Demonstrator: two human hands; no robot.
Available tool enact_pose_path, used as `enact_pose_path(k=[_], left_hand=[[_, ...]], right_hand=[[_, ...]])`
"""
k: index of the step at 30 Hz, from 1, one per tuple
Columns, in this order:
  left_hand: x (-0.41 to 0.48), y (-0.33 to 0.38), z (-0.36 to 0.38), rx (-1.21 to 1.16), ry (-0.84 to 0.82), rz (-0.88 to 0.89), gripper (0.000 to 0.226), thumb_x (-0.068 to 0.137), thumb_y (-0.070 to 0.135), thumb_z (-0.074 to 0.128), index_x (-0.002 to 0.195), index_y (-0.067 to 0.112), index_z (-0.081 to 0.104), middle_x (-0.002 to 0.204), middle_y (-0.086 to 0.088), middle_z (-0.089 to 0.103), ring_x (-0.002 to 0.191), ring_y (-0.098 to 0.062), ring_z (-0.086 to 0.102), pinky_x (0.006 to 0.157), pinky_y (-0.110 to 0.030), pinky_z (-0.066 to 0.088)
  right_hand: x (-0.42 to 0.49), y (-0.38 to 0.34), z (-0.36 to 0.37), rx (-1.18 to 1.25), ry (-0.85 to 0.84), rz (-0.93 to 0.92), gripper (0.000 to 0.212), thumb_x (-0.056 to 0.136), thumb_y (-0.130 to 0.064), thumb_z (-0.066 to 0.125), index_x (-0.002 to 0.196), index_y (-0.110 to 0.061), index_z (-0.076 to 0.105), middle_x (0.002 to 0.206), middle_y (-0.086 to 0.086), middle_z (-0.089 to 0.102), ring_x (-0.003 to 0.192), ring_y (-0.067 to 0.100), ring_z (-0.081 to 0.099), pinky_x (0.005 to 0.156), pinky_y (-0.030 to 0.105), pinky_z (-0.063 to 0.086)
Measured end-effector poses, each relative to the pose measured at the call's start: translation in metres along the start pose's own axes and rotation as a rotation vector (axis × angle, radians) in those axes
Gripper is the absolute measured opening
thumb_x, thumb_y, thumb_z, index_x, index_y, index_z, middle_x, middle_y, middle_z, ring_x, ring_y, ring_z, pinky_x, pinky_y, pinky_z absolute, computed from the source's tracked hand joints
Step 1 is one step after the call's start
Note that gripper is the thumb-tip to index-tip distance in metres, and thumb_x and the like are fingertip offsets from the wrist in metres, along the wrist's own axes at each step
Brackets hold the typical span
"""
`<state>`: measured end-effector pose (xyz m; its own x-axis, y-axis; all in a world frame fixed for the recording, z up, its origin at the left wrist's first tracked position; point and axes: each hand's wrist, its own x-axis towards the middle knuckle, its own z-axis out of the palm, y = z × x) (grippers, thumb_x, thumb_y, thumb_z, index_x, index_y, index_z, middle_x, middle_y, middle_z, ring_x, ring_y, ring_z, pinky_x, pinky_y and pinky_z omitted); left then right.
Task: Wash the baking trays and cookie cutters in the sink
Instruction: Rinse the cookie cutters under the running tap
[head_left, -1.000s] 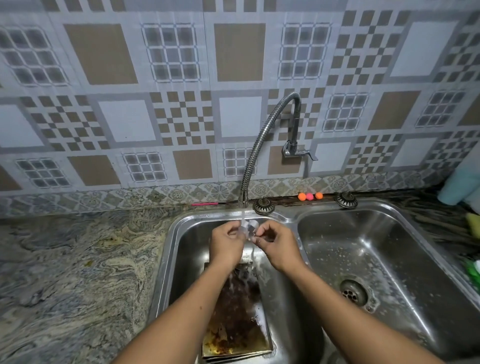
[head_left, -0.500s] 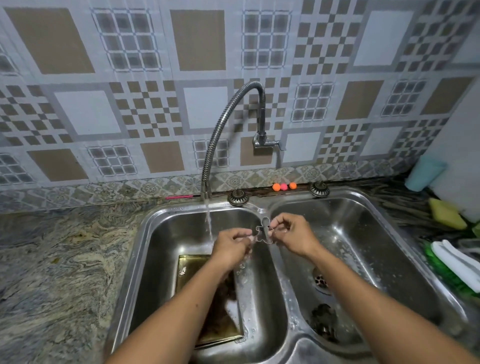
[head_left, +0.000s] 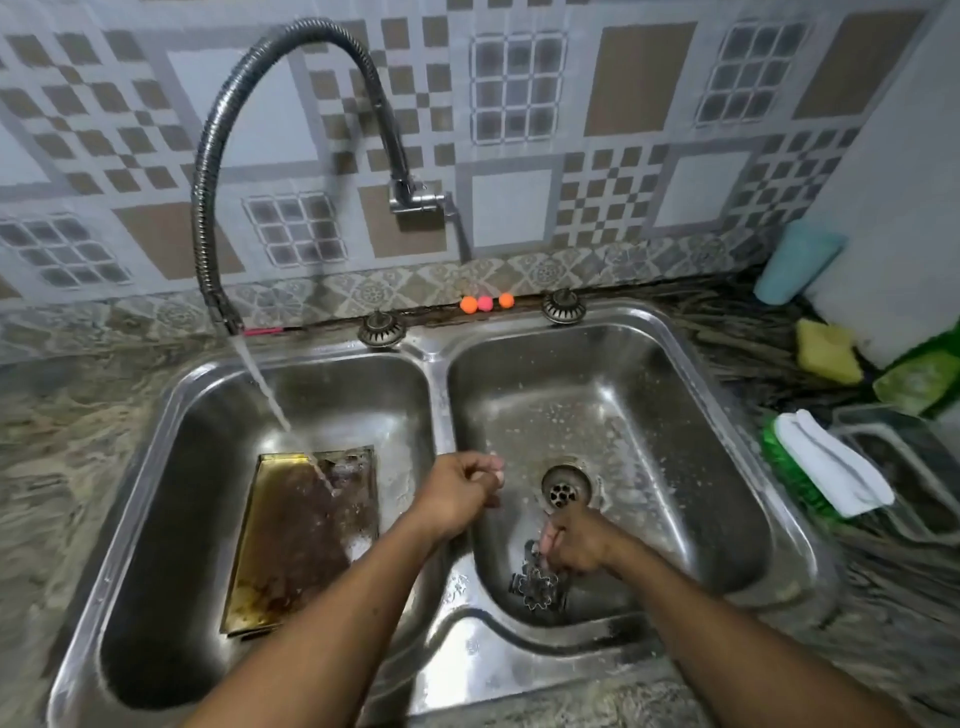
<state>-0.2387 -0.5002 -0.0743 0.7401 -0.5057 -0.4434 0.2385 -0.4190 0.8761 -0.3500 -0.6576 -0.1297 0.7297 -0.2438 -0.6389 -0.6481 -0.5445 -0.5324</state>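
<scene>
A: Cookie cutters (head_left: 537, 584) lie in a small metal pile on the floor of the right basin of the double sink (head_left: 441, 395), toward its near edge, short of the drain (head_left: 565, 487).

B: And the hands?

A: The right hand (head_left: 579, 543) is low in that basin, its grip pinched on the top cutter of the pile. The left hand (head_left: 460, 491) hangs over the divider between the basins, fingers curled loosely inward; whether it holds anything, I cannot tell.

B: Where is the tray?

A: A baking tray (head_left: 301, 535), stained brown with a yellowish rim, lies in the left basin. Water from the flexible faucet (head_left: 208, 171) falls onto its far end.

B: Anything on the desk?

A: To the right of the sink: a yellow sponge (head_left: 827, 351), a green brush with a white handle (head_left: 826, 465), and a teal cup (head_left: 795, 262) against the tiled wall.
</scene>
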Motion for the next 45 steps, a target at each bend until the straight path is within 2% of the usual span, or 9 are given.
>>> enact_pose_path(k=[5, 11, 15, 20, 26, 29, 38, 42, 45], left_hand=[[0.0, 0.0, 0.018, -0.033, 0.014, -0.053, 0.02, 0.096, 0.006, 0.063, 0.114, 0.0, 0.068, 0.113, -0.014, 0.07, 0.1, -0.032, 0.07, 0.086, -0.035, 0.061], [0.004, 0.001, 0.018, -0.03, 0.025, -0.047, 0.013, 0.095, 0.009, 0.066, 0.107, 0.008, 0.071, 0.104, -0.012, 0.073, 0.095, -0.03, 0.073, 0.093, -0.053, 0.056], [0.002, 0.008, 0.003, -0.064, 0.042, 0.001, 0.015, 0.095, 0.005, 0.065, 0.109, 0.002, 0.071, 0.101, -0.016, 0.072, 0.082, -0.022, 0.068, 0.085, -0.043, 0.061], [-0.009, 0.012, -0.042, -0.079, 0.091, 0.032, 0.013, 0.096, 0.007, 0.063, 0.104, 0.011, 0.072, 0.088, -0.005, 0.07, 0.074, -0.015, 0.064, 0.059, -0.019, 0.051], [-0.016, -0.018, -0.129, -0.099, 0.192, -0.031, 0.014, 0.095, 0.006, 0.065, 0.09, 0.015, 0.075, 0.08, -0.008, 0.071, 0.066, -0.02, 0.063, 0.064, -0.032, 0.052], [-0.017, -0.043, -0.173, -0.046, 0.243, -0.058, 0.015, 0.096, 0.008, 0.063, 0.089, 0.016, 0.073, 0.074, -0.003, 0.069, 0.062, -0.017, 0.062, 0.056, -0.025, 0.046], [0.001, -0.107, -0.248, -0.114, 0.235, -0.193, 0.011, 0.096, 0.011, 0.063, 0.096, 0.02, 0.07, 0.096, -0.008, 0.072, 0.07, -0.018, 0.067, 0.052, -0.023, 0.043], [0.013, -0.128, -0.258, -0.12, 0.185, -0.203, 0.011, 0.095, 0.012, 0.063, 0.103, 0.016, 0.069, 0.095, -0.009, 0.072, 0.069, -0.016, 0.065, 0.053, -0.025, 0.045], [0.019, -0.137, -0.26, -0.116, 0.166, -0.218, 0.012, 0.095, 0.014, 0.064, 0.105, 0.017, 0.069, 0.098, -0.008, 0.073, 0.074, -0.018, 0.068, 0.053, -0.026, 0.047]], right_hand=[[0.009, 0.022, 0.013, -0.036, -0.047, -0.003, 0.03, 0.077, 0.004, 0.076, 0.064, -0.02, 0.064, 0.071, 0.0, 0.07, 0.06, 0.01, 0.063, 0.054, 0.02, 0.051], [0.008, 0.011, 0.0, -0.108, -0.072, -0.087, 0.016, 0.077, -0.012, 0.077, 0.072, -0.023, 0.068, 0.071, -0.009, 0.067, 0.068, 0.007, 0.063, 0.061, 0.019, 0.05], [0.009, -0.011, -0.016, -0.197, -0.038, -0.087, 0.011, 0.077, -0.021, 0.074, 0.072, -0.017, 0.065, 0.074, 0.001, 0.069, 0.08, 0.021, 0.069, 0.069, 0.031, 0.053], [0.008, -0.069, -0.029, -0.143, 0.124, -0.145, 0.012, 0.082, -0.021, 0.073, 0.077, -0.013, 0.064, 0.061, -0.003, 0.061, 0.054, 0.014, 0.06, 0.056, 0.025, 0.048], [0.034, -0.157, 0.003, -0.021, 0.207, -0.229, 0.013, 0.078, -0.023, 0.066, 0.072, -0.011, 0.066, 0.065, -0.002, 0.069, 0.067, 0.015, 0.066, 0.072, 0.031, 0.056], [0.05, -0.2, 0.038, -0.014, 0.212, -0.249, 0.016, 0.078, -0.024, 0.066, 0.066, -0.014, 0.062, 0.067, -0.002, 0.068, 0.075, 0.018, 0.067, 0.08, 0.035, 0.058], [0.109, -0.257, 0.126, -0.173, 0.206, -0.161, 0.003, 0.084, -0.023, 0.065, 0.081, -0.023, 0.062, 0.106, 0.009, 0.069, 0.1, 0.029, 0.065, 0.087, 0.039, 0.056], [0.135, -0.252, 0.141, -0.432, 0.202, -0.096, 0.041, 0.09, -0.034, 0.059, 0.13, -0.028, 0.056, 0.143, 0.004, 0.049, 0.13, 0.033, 0.041, 0.105, 0.047, 0.04], [0.145, -0.247, 0.149, -0.526, 0.257, -0.109, 0.051, 0.088, -0.037, 0.067, 0.136, -0.029, 0.052, 0.147, 0.002, 0.047, 0.131, 0.031, 0.037, 0.106, 0.048, 0.035]])
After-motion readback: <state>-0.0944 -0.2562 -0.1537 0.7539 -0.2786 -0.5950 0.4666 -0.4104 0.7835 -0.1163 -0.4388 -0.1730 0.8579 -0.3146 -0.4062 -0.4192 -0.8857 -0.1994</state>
